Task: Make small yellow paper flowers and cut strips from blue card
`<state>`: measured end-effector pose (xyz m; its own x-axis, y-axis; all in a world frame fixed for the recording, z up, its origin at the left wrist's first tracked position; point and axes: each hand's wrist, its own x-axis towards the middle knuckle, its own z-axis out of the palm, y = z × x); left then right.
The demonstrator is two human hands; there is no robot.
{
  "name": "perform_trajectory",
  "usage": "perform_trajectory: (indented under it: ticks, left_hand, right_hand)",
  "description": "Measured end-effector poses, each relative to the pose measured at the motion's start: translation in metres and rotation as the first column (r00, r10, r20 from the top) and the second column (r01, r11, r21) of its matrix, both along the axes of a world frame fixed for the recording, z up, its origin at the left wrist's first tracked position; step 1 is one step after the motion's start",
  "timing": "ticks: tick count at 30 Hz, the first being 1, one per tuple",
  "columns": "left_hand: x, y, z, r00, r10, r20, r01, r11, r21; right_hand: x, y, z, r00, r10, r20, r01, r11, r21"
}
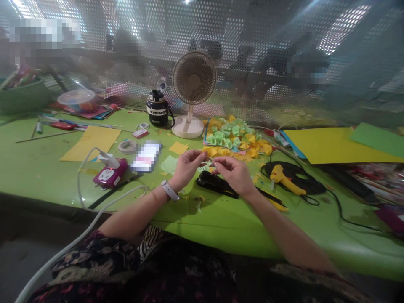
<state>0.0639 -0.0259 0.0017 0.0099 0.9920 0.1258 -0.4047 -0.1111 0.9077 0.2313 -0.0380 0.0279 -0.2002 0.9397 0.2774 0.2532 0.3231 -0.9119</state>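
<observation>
Pinching a small piece (pixel 209 159), too tiny to identify, with left hand (pixel 189 167) and right hand (pixel 232 173), clamping it between fingertips on both sides. Holding it over green table (pixel 47 176), near black stapler (pixel 216 184), just short of orange folded papers (pixel 217 151). Wearing pale wristband (pixel 170 191) on left wrist. Seeing yellow glue gun (pixel 288 181) lying farther right.

We find the left hand (pixel 189 167) and right hand (pixel 234 173) bare. We record a pale band (pixel 170 190) on the left wrist, left of centre. Along the bottom of the frame, we note a dark garment (pixel 186 275) with pale and reddish floral print, sleeves (pixel 91 263) ending above bare forearms, and black-and-white striped cloth (pixel 150 240).
</observation>
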Motion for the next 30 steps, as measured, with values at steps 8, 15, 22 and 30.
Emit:
perform_trajectory:
  ticks: [8, 15, 22, 30]
  left_hand:
    - [0.0021, -0.0017, -0.0048, 0.98, 0.028, -0.196, -0.013, 0.997, 0.08]
    - [0.0037, -0.0062, -0.0041, 0.972, 0.015, -0.234, 0.006, 0.996, 0.09]
    - [0.0018, -0.007, -0.0063, 0.935, 0.094, -0.341, -0.028, 0.98, 0.195]
    - [0.0001, -0.0076, -0.0077, 0.898, 0.194, -0.395, -0.054, 0.939, 0.339]
  right_hand:
    - [0.0021, -0.0066, 0.0032, 0.982, -0.106, 0.154, 0.082, 0.984, 0.156]
    - [0.005, -0.0063, 0.0094, 0.961, -0.188, 0.202, 0.15, 0.97, 0.189]
    - [0.0061, -0.0041, 0.0071, 0.958, -0.179, 0.225, 0.133, 0.969, 0.208]
    - [0.0071, -0.0015, 0.0046, 0.959, -0.17, 0.227, 0.123, 0.971, 0.205]
